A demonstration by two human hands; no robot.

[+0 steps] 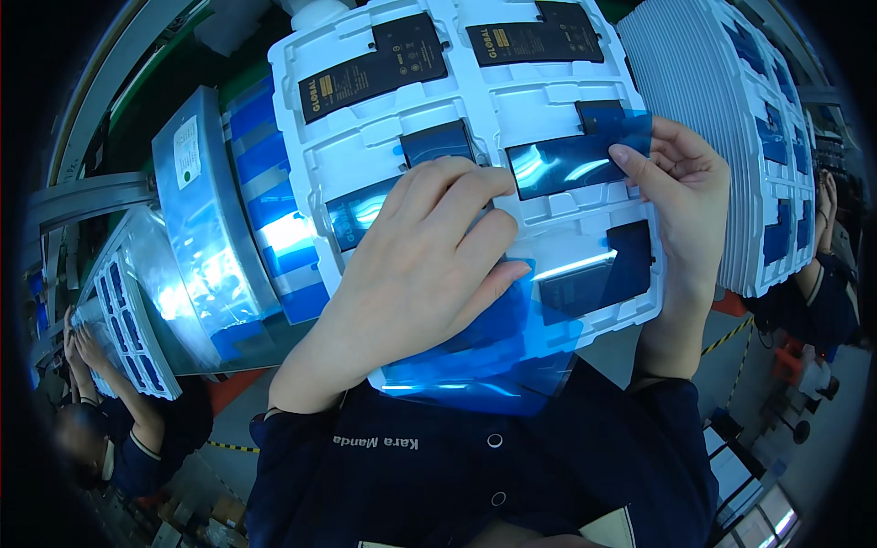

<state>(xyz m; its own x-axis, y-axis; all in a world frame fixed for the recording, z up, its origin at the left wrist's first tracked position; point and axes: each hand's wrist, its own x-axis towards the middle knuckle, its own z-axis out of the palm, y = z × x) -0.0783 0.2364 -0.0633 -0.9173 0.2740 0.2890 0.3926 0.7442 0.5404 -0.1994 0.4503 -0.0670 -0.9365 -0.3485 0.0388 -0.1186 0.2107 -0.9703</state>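
Observation:
A white moulded tray (pixel 393 137) with several flat black battery packs stands in front of me. My right hand (pixel 676 178) pinches the right edge of a clear blue film (pixel 637 132) between thumb and fingers, over a battery (pixel 557 164) in the middle row. My left hand (pixel 420 256) is bent over the tray's centre, its fingertips by that battery's left end. Loose blue film sheets (pixel 484 365) fan out from under its thumb and palm, overhanging the tray's near edge. Blue film also covers the middle-left battery (pixel 352 215); the two far batteries (pixel 384 68) look bare.
To the right stands a tall stack of white trays (pixel 694 119). On the left lie a clear plastic-wrapped pack (pixel 210 219) and blue film strips (pixel 283 210) on a green bench. Other people work at both sides, one at the left holding a tray (pixel 132 320).

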